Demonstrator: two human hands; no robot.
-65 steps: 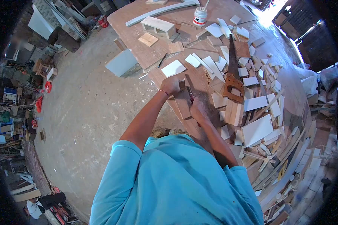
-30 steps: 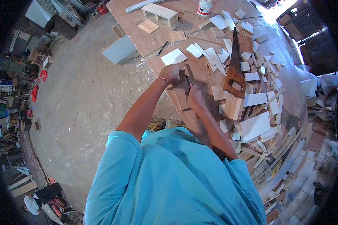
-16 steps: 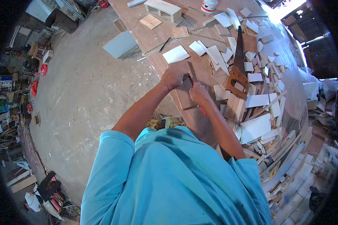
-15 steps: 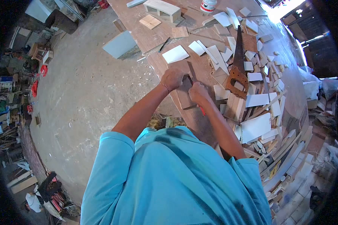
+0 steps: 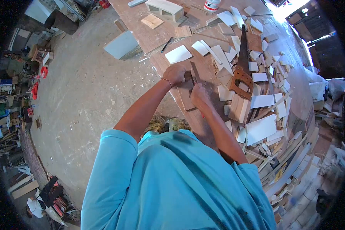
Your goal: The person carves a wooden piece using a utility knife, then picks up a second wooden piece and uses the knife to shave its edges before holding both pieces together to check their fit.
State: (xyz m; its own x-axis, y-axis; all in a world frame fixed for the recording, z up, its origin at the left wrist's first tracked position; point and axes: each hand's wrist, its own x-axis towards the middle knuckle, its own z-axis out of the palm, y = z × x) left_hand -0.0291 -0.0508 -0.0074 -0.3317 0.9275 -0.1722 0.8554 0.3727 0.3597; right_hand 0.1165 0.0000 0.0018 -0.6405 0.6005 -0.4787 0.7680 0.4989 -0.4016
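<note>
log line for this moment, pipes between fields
left hand: holding wooden piece | right hand: gripping red-ended tool beside it | handsaw: lying on offcuts, not held

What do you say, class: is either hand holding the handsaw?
No, the handsaw lies among wood pieces, apart from both the left hand and the right hand.

Well to the left of the handsaw [image 5: 243, 59], the left hand [image 5: 175, 74] curls its fingers, knuckles upward, with the left forearm [image 5: 143, 109] slanting inward. The right hand [image 5: 200, 96], also left of the handsaw but nearer to it, is bunched like a fist, the right forearm [image 5: 219, 128] angled inward too.
</note>
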